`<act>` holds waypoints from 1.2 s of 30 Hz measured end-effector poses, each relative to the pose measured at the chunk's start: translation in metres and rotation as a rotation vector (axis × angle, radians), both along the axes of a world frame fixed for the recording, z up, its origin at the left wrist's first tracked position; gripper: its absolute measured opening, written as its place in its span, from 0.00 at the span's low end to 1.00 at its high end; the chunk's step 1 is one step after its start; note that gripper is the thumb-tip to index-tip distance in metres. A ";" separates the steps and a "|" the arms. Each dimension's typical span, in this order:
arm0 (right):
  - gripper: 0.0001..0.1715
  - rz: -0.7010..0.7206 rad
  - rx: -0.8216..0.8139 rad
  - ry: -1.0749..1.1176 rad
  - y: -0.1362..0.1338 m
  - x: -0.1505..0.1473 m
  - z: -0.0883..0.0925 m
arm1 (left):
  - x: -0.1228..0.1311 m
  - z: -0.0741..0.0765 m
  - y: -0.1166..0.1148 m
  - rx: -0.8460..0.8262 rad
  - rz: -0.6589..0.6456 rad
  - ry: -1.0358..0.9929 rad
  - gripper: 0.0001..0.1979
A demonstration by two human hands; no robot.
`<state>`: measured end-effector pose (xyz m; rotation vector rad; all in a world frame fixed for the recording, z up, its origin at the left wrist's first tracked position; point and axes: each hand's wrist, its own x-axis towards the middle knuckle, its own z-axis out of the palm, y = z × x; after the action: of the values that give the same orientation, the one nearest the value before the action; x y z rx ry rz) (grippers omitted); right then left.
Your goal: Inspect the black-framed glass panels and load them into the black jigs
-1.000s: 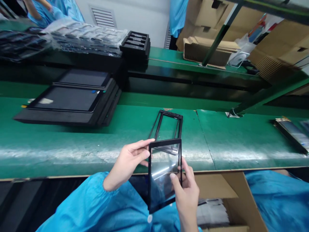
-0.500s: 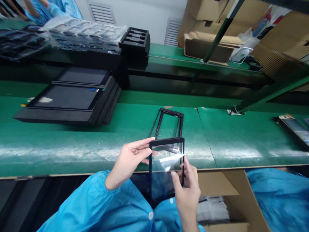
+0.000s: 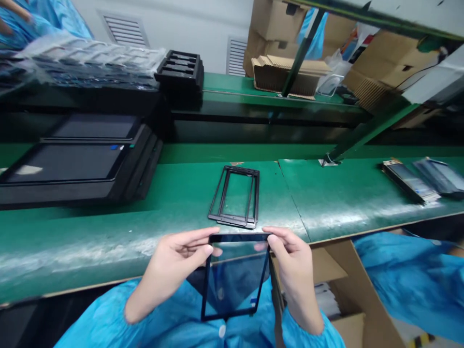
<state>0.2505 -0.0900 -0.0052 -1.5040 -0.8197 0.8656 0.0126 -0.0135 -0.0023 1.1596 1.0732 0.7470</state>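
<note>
Both my hands hold a clear glass panel with a black border (image 3: pixel 234 290) upright over my lap, at the near edge of the green belt (image 3: pixel 344 198). My left hand (image 3: pixel 174 263) pinches its top left corner, fingers closed on the edge. My right hand (image 3: pixel 293 266) grips the top right corner and right edge. Just beyond the panel, two thin black frames (image 3: pixel 235 197) lie stacked flat on the belt, untouched.
Black trays with dark screens (image 3: pixel 72 162) sit at the left. Black moulded trays (image 3: pixel 179 70) and wrapped stacks (image 3: pixel 90 63) stand on the rear shelf, cardboard boxes (image 3: pixel 286 72) behind. Screens (image 3: pixel 411 181) lie at the right. An open carton (image 3: pixel 340 299) stands by my right knee. Another person's blue sleeve (image 3: pixel 409 275) is at right.
My right hand slid from the panel's lower right edge up to its top right corner. The panel came lower and tilted toward me. The view shifted right and down.
</note>
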 end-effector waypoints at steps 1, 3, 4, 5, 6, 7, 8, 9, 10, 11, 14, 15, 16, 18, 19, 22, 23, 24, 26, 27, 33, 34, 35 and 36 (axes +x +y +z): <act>0.14 -0.006 -0.002 0.006 -0.001 -0.002 0.000 | -0.001 0.000 0.000 -0.007 -0.001 0.004 0.18; 0.13 -0.028 0.004 0.022 -0.002 -0.006 -0.001 | -0.003 -0.001 0.001 -0.019 0.002 0.008 0.18; 0.13 -0.041 0.010 0.026 -0.003 -0.008 -0.001 | -0.003 -0.002 0.001 -0.027 0.001 0.009 0.18; 0.14 -0.054 0.015 0.025 -0.004 -0.010 -0.001 | -0.004 -0.003 0.002 -0.036 0.001 0.010 0.18; 0.14 -0.068 0.018 0.021 -0.005 -0.011 -0.001 | -0.004 -0.004 0.002 -0.044 -0.002 0.010 0.18; 0.13 -0.083 0.021 0.013 -0.006 -0.012 -0.001 | -0.004 -0.005 0.002 -0.048 -0.007 0.012 0.19; 0.13 -0.094 0.025 0.003 -0.007 -0.013 0.000 | -0.004 -0.004 0.002 -0.046 -0.012 0.018 0.19; 0.13 -0.103 0.028 -0.014 -0.009 -0.013 0.000 | -0.004 -0.002 0.003 -0.029 -0.015 0.025 0.18; 0.12 -0.108 0.033 -0.045 -0.011 -0.013 0.000 | -0.004 0.000 0.005 0.004 -0.021 0.033 0.17; 0.11 -0.110 0.044 -0.095 -0.014 -0.012 0.000 | -0.003 0.004 0.007 0.055 -0.036 0.044 0.14; 0.09 -0.103 0.094 -0.337 -0.024 -0.009 -0.001 | -0.004 0.018 0.017 0.202 -0.150 0.075 0.10; 0.08 -0.101 0.113 -0.419 -0.027 -0.008 -0.001 | -0.004 0.023 0.020 0.202 -0.197 0.085 0.10; 0.08 -0.096 0.131 -0.485 -0.030 -0.007 -0.002 | -0.004 0.026 0.024 0.173 -0.237 0.092 0.09; 0.07 -0.083 0.177 -0.558 -0.035 -0.006 -0.002 | -0.006 0.032 0.028 0.069 -0.295 0.089 0.06; 0.07 -0.066 0.206 -0.568 -0.037 -0.006 -0.003 | -0.006 0.033 0.029 0.023 -0.322 0.084 0.09; 0.10 0.019 0.289 -0.546 -0.040 -0.005 -0.005 | -0.009 0.033 0.030 -0.044 -0.421 0.074 0.14; 0.11 0.040 0.304 -0.542 -0.041 -0.003 -0.006 | -0.010 0.032 0.030 -0.055 -0.452 0.074 0.15; 0.12 0.053 0.313 -0.545 -0.041 -0.002 -0.006 | -0.011 0.031 0.030 -0.064 -0.480 0.074 0.15; 0.11 0.057 0.310 -0.558 -0.039 0.000 -0.007 | -0.013 0.030 0.030 -0.079 -0.540 0.085 0.18; 0.11 0.065 0.302 -0.562 -0.038 -0.001 -0.006 | -0.014 0.031 0.030 -0.063 -0.559 0.102 0.18; 0.10 0.300 0.235 -0.408 -0.012 -0.025 0.006 | -0.001 0.037 0.017 0.392 -0.746 0.314 0.33; 0.10 0.324 0.204 -0.315 -0.007 -0.027 0.007 | 0.001 0.036 0.014 0.388 -0.792 0.311 0.38; 0.13 0.333 0.167 -0.208 -0.003 -0.027 0.007 | 0.002 0.034 0.011 0.349 -0.812 0.290 0.39; 0.16 0.331 0.126 -0.107 -0.001 -0.023 0.006 | 0.002 0.031 0.009 0.287 -0.806 0.256 0.37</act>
<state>0.2271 -0.0912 0.0011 -1.3319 -1.2039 0.9608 0.0145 -0.0044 0.0288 1.8070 0.6094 0.1118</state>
